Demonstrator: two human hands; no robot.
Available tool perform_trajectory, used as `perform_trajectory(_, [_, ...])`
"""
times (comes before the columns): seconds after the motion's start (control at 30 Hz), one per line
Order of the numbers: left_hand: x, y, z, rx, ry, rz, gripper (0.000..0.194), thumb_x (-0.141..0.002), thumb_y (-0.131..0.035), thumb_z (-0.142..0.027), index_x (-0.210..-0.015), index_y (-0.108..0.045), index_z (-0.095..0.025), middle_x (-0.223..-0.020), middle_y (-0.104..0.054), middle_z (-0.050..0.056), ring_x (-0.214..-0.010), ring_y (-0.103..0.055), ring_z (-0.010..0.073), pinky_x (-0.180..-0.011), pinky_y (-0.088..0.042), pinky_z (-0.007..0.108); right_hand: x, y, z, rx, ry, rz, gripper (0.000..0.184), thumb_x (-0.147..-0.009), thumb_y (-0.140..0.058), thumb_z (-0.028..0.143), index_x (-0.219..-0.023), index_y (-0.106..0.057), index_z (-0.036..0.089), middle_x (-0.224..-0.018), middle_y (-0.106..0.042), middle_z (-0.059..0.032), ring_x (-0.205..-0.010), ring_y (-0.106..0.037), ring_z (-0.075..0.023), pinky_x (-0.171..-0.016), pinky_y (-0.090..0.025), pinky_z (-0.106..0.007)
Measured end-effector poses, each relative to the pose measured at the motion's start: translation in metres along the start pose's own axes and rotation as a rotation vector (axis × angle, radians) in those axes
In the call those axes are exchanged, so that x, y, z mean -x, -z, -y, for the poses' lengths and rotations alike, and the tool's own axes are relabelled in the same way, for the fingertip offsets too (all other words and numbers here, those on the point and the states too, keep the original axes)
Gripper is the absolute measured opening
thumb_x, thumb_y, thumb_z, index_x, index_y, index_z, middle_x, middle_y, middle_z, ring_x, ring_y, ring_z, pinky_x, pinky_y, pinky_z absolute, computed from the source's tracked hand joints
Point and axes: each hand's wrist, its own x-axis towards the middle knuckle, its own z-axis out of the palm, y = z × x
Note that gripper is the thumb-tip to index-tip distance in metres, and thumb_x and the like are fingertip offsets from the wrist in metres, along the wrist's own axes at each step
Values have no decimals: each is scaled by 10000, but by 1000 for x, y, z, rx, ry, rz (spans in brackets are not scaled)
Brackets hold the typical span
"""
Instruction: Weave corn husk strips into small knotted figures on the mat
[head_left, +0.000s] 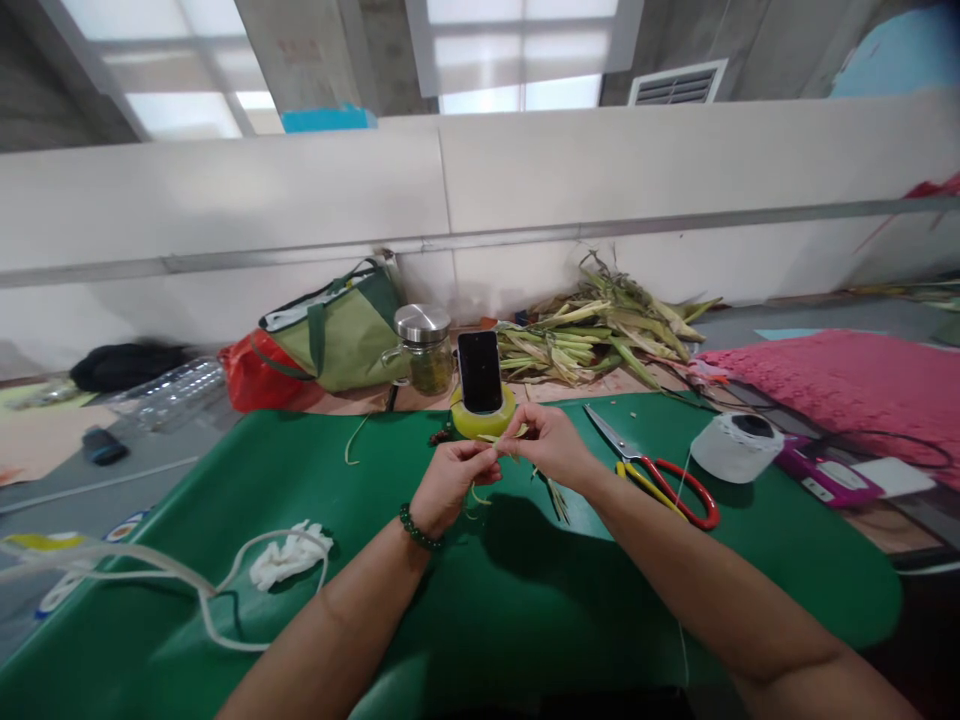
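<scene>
My left hand (450, 482), with a green bead bracelet on the wrist, and my right hand (551, 442) meet above the green table cover (315, 470). Both pinch a thin pale yellow-green leaf strip (504, 440) between their fingertips, with its loose end curling down below the left hand. The fingers of both hands are closed on the strip. A few more strips (556, 498) lie on the cover just under the right wrist.
A black phone (480, 370) stands in a yellow holder just beyond the hands. Red-handled scissors (660, 472), a white tape roll (735, 445), a glass jar (425, 350), a pile of green leaves (600, 330), bags and a pink cloth (840, 385) surround the cover.
</scene>
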Motion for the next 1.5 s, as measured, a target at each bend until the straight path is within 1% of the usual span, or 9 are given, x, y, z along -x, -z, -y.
perform_trajectory(0.1, [-1, -3, 1, 30, 6, -30, 456, -391, -873, -462, -632, -705, -113, -566, -645, 26, -558, -580, 118, -602, -473, 251, -2, -1, -2, -4, 12, -54, 229, -608, -729, 276, -576, -522, 186, -524, -537, 47, -467, -439, -79, -444, -325, -205])
perform_trajectory(0.23, [2, -4, -3, 78, 90, 61, 525, -432, -831, -559, -678, -709, -112, -624, -686, 62, -586, -608, 126, -616, -475, 243, -8, 6, -5, -150, -54, 29, 308, -568, -772, 340, -612, -506, 191, -526, -564, 44, -476, -509, -102, -470, -383, -224])
perform_trajectory(0.63, [2, -5, 1, 14, 15, 84, 409, -433, -878, -371, -695, -700, -113, -643, -677, 31, -575, -626, 130, -590, -488, 246, -8, 11, -3, -217, -88, 102, 328, -560, -801, 321, -605, -510, 176, -502, -581, 42, -466, -536, -96, -460, -388, -213])
perform_trajectory(0.93, [11, -8, 6, -236, 95, 283, 378, -720, -689, -440, -907, -637, -116, -689, -691, 47, -501, -637, 127, -493, -428, 217, -17, 31, -6, -286, -81, 76, 358, -532, -823, 327, -612, -510, 171, -456, -569, 57, -424, -499, -75, -454, -380, -207])
perform_trajectory(1.1, [9, 4, -2, -377, 113, 524, 399, -607, -804, -400, -864, -702, -113, -807, -728, 96, -718, -664, 169, -669, -471, 251, -18, 45, -3, -271, -114, 183, 348, -529, -825, 310, -615, -519, 166, -443, -558, 58, -431, -517, -85, -455, -390, -208])
perform_trajectory(1.17, [6, 8, -6, -269, 68, 458, 451, -626, -774, -490, -889, -721, -128, -936, -726, 115, -881, -653, 198, -782, -472, 268, -17, 44, -2, -245, -120, 227, 340, -541, -820, 307, -613, -521, 163, -451, -564, 51, -435, -518, -85, -454, -389, -205])
perform_trajectory(1.23, [3, 9, -8, -131, 100, 318, 504, -687, -676, -598, -889, -726, -138, -890, -723, 112, -832, -655, 187, -775, -483, 287, -14, 39, 0, -219, -114, 260, 326, -558, -813, 303, -616, -524, 162, -470, -578, 42, -437, -513, -80, -445, -371, -196])
perform_trajectory(1.33, [2, 5, -6, -23, 131, 277, 441, -603, -775, -537, -750, -717, -125, -724, -693, 79, -752, -652, 174, -752, -488, 282, -10, 30, 3, -218, -96, 290, 314, -583, -799, 319, -621, -527, 167, -506, -599, 29, -473, -545, -94, -457, -380, -201])
perform_trajectory(1.5, [5, 0, -5, 89, 143, 251, 436, -516, -861, -421, -803, -727, -122, -699, -686, 50, -670, -621, 123, -726, -480, 252, -5, 25, 8, -228, -62, 258, 310, -607, -782, 347, -630, -523, 179, -535, -607, 28, -514, -573, -112, -504, -424, -228])
